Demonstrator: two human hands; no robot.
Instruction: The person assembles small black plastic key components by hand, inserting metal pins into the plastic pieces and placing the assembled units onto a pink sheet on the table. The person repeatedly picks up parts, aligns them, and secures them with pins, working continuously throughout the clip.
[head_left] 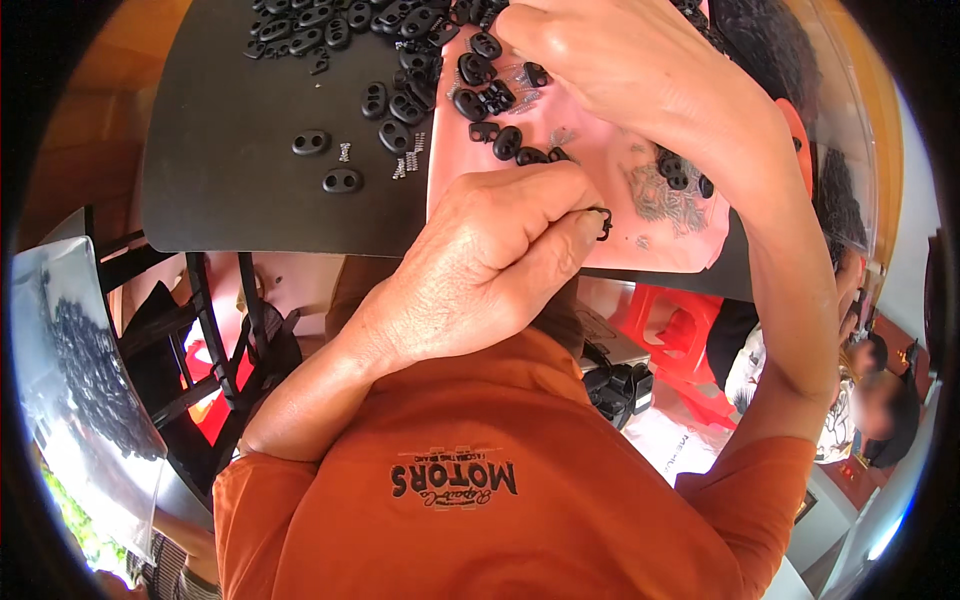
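Note:
My left hand (500, 250) is closed over the near edge of a pink sheet (590, 250). Its thumb and curled fingers pinch a small black plastic part (604, 224), mostly hidden by the hand. Further off, my right hand (590, 50) reaches over the pile at the upper edge; its fingertips are out of sight, so its grip does not show. Around both hands lie black oval cord locks with two holes (508, 142). Small metal springs (665, 195) are heaped on the sheet's right side, with more springs (408, 160) on the dark tabletop.
The dark table (240, 190) carries a large heap of cord locks (310, 25) at the far left. A clear bag of black parts (90, 360) hangs at the left by a black frame (200, 310). Red stools (675, 325) stand beneath; another person (870, 400) sits at the right.

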